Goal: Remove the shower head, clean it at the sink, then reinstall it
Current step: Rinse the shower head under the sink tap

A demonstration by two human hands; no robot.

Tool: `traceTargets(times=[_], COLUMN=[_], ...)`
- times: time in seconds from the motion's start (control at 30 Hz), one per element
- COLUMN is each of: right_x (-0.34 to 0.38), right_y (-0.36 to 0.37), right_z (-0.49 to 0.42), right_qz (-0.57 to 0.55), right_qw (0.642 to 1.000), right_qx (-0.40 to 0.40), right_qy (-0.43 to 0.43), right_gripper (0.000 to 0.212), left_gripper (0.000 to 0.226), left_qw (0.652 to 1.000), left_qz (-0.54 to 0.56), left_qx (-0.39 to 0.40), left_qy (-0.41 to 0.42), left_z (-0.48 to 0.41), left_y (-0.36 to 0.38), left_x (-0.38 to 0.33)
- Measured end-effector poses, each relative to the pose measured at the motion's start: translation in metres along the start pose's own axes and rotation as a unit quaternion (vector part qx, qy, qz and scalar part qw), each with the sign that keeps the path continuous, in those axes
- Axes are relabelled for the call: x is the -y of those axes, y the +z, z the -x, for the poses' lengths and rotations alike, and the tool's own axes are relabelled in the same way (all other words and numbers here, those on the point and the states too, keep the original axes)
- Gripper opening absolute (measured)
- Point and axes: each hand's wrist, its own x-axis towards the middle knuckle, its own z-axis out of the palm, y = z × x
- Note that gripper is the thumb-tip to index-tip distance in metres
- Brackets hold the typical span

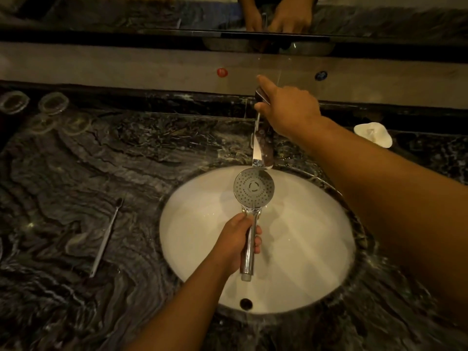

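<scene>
A chrome shower head [254, 187] with a round grey spray face is held face-up over the white oval sink [197, 236]. My left hand [239, 240] grips its chrome handle. The spray face sits just under the tip of the chrome faucet spout [262, 145]. My right hand [288, 110] is closed on the faucet lever at the back of the spout. I cannot make out whether water is running.
A dark marble counter [76, 173] surrounds the sink. A toothbrush [106, 236] lies on it to the left. Upturned glasses [53, 103] stand at the back left. A white soap dish [373, 134] sits at the back right. A mirror runs along the top.
</scene>
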Motion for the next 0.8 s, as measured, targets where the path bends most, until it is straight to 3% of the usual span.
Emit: traceTargets(times=[0.4,0.8], right_x=[0.013,0.022], right_y=[-0.035,-0.049], right_z=[-0.020,-0.016], right_qz=[0.073,0.097], right_qw=[0.991,0.984], right_qx=[0.110,0.152], right_qy=[-0.004,-0.010], right_gripper=[0.049,0.048], left_gripper=[0.028,0.023], left_qw=[1.000,0.998], left_qz=[-0.024,-0.032], left_qx=[-0.005,-0.010], left_qy=[0.000,0.046], left_z=[-0.002,-0.011], left_y=[0.005,0.006], left_x=[0.005,0.001])
